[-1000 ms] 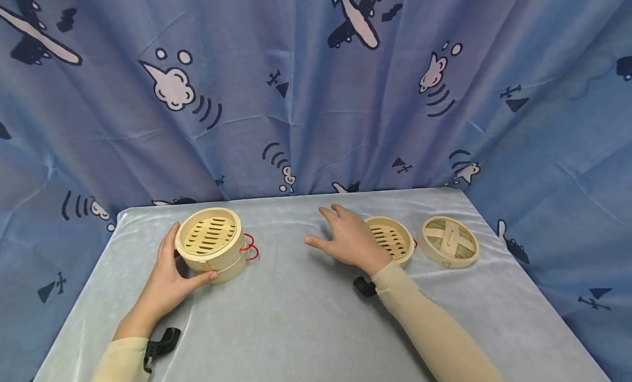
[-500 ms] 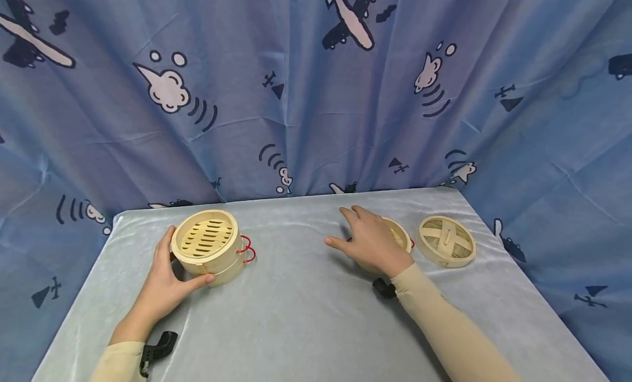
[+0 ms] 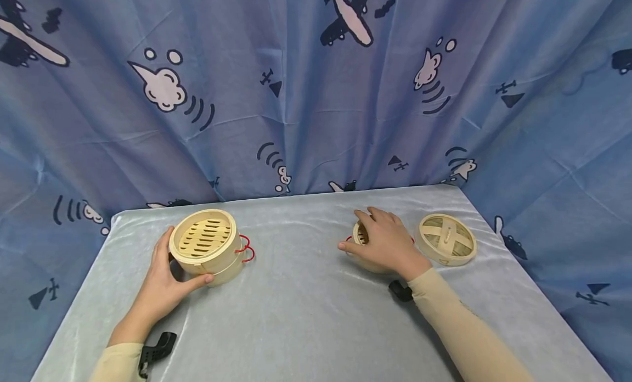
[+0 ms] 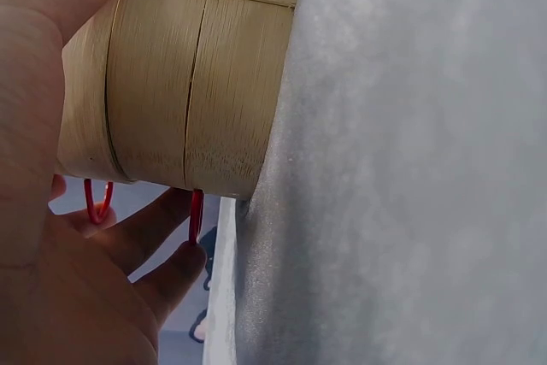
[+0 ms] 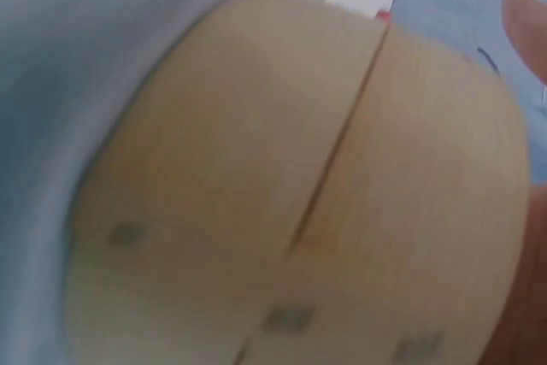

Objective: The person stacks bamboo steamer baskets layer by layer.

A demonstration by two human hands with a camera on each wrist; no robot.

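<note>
On the left of the table, my left hand [image 3: 160, 280] grips a stack of two bamboo steamer baskets [image 3: 206, 238], thumb at the near side and fingers round the far left. The top basket shows a slotted base, and red loops stick out at the stack's right. In the left wrist view the lower wall [image 4: 197, 83] stands on the cloth. My right hand [image 3: 385, 242] reaches over another bamboo steamer basket [image 3: 362, 236], fingers spread, covering most of it. Up close in the right wrist view, that basket's wall [image 5: 248, 134] is blurred, with the thumb [image 5: 526, 27] apart from it.
A round bamboo steamer lid [image 3: 446, 240] with a crossed strap and handle lies just right of the right hand. Pale velvety cloth covers the table [image 3: 296, 305]. Behind it hangs a blue curtain [image 3: 237, 96] printed with planes.
My right hand has moved right, from beside the single steamer basket to over it. The left hand keeps its grip on the stack. The view has shifted slightly.
</note>
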